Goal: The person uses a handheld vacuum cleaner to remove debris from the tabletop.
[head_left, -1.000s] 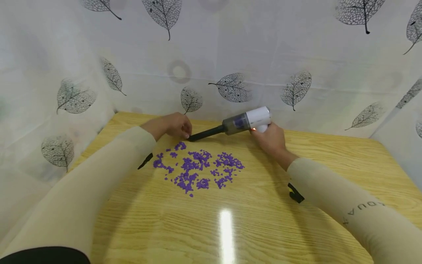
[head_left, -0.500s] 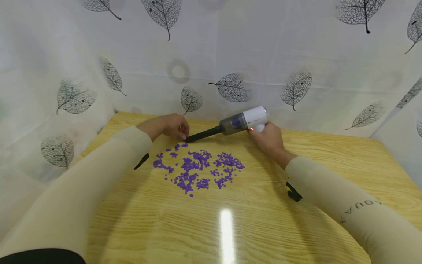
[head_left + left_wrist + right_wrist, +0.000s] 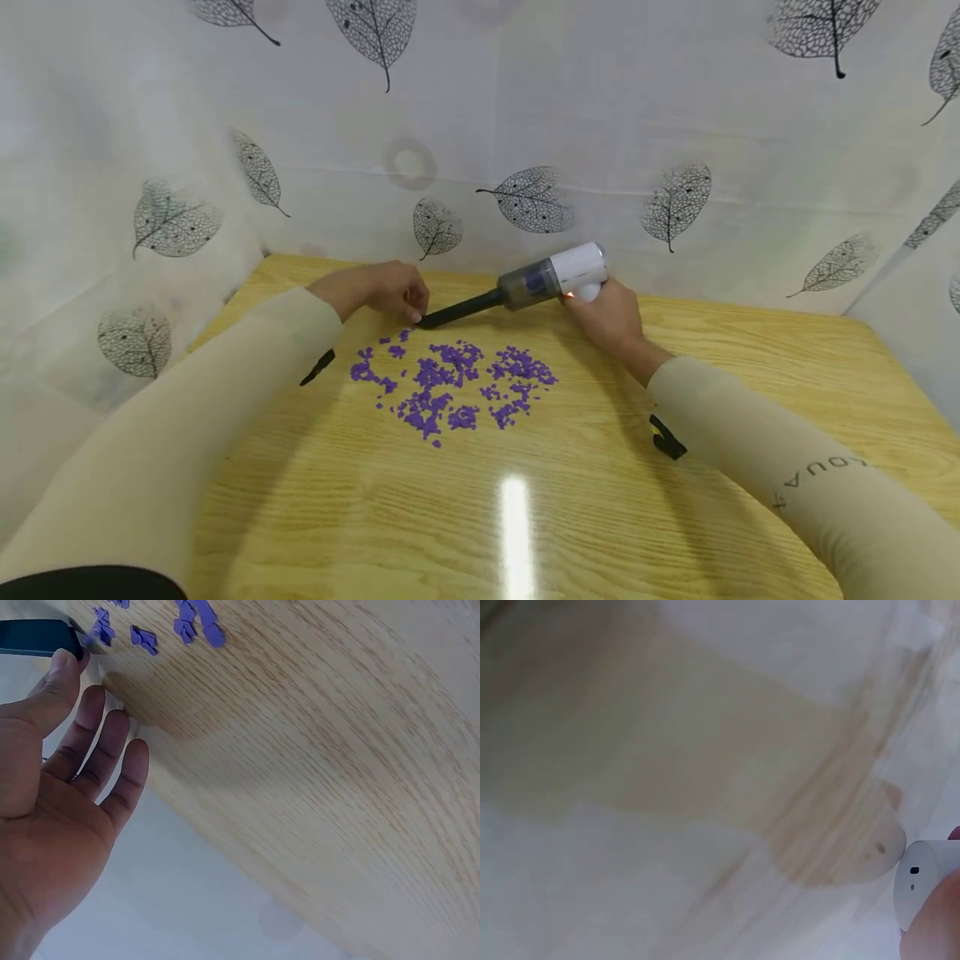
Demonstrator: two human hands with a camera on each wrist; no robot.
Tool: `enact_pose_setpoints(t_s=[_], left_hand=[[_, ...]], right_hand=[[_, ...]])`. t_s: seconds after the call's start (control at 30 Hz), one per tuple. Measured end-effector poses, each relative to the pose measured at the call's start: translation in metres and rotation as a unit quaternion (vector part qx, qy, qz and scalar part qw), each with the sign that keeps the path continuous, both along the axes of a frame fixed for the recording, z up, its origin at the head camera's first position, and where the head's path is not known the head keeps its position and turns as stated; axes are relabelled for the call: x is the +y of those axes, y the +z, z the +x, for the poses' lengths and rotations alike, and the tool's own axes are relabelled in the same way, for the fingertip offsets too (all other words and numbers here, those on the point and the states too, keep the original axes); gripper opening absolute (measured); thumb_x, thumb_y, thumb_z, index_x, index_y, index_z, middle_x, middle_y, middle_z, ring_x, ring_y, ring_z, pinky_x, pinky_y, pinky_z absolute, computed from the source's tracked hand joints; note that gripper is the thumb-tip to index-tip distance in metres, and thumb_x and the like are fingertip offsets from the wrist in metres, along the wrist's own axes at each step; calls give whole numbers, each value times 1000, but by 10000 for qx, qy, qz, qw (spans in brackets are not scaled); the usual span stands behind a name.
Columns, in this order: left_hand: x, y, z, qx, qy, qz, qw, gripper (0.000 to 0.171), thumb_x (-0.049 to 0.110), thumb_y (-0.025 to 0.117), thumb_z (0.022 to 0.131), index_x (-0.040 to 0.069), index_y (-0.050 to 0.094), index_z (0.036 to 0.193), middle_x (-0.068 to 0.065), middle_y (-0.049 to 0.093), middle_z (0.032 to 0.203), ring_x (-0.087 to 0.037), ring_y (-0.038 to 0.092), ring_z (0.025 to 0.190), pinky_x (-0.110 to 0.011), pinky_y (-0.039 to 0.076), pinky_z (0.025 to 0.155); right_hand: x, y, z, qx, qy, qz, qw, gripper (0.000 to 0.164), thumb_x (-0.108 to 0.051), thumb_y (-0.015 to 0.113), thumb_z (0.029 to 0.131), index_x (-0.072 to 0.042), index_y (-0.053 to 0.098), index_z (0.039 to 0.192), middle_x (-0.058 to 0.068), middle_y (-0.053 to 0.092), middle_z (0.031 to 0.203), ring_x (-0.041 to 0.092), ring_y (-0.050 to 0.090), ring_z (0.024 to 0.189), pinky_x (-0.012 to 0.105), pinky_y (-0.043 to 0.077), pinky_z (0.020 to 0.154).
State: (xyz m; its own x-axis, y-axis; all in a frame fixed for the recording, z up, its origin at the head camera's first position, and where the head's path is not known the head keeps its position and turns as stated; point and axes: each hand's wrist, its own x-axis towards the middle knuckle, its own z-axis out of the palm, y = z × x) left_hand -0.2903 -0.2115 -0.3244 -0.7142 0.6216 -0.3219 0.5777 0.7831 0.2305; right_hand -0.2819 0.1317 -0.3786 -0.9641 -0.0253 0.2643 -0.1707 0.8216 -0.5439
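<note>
My right hand (image 3: pixel 611 317) grips the handle of a white handheld vacuum cleaner (image 3: pixel 579 267), which has a smoky see-through dust cup with purple bits inside. A small orange light glows by the thumb. Its long black nozzle (image 3: pixel 461 310) slopes down to the left, close over the table. At the nozzle's tip my left hand (image 3: pixel 393 289) pinches it; in the left wrist view the thumb (image 3: pixel 64 675) lies on the dark nozzle end and the other fingers are spread. Small purple paper scraps (image 3: pixel 431 371) lie scattered in front of the tip. The right wrist view shows the handle's end (image 3: pixel 922 877).
The wood-grain table (image 3: pixel 600 517) is glossy, with a strip of light reflected near the front. A pale curtain (image 3: pixel 480 108) printed with dark leaves hangs behind the table and along its sides.
Both hands and the vacuum cleaner have shifted slightly left and toward me. Some purple scraps near the nozzle tip are gone from the table.
</note>
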Motion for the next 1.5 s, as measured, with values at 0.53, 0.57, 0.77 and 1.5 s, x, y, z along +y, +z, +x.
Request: enact_pose_setpoints(t_s=[0.53,0.57,0.77,1.5], left_hand=[[-10,0,3,-444,139,28,9989,4,20,64,85,17,65,87,1,62,89,-17,55,88,-37,46,85],[-12,0,3,-464,128,54,9988,4,19,64,85,16,65,86,1,62,88,-17,55,88,-37,46,85],[-18,-1,5,-606,58,160,9980,5,19,64,85,15,66,86,1,62,88,-17,55,87,-38,46,86],[-28,6,19,-796,105,313,9963,4,20,65,84,17,65,86,1,61,88,-18,54,87,-39,45,85]], right_hand=[[-10,-1,1,-71,103,-33,9999,50,-46,64,78,-2,55,99,13,60,86,27,54,75,40,48,63],[-11,-1,1,-72,116,-38,9999,50,-46,64,78,-2,54,99,13,60,86,27,54,74,40,48,62],[-15,-1,2,-85,210,-34,9997,53,-47,64,78,-1,54,102,14,60,88,27,54,76,40,48,64],[-26,3,5,-120,402,-18,9991,53,-48,62,79,-1,53,102,14,60,88,26,55,75,39,49,63]])
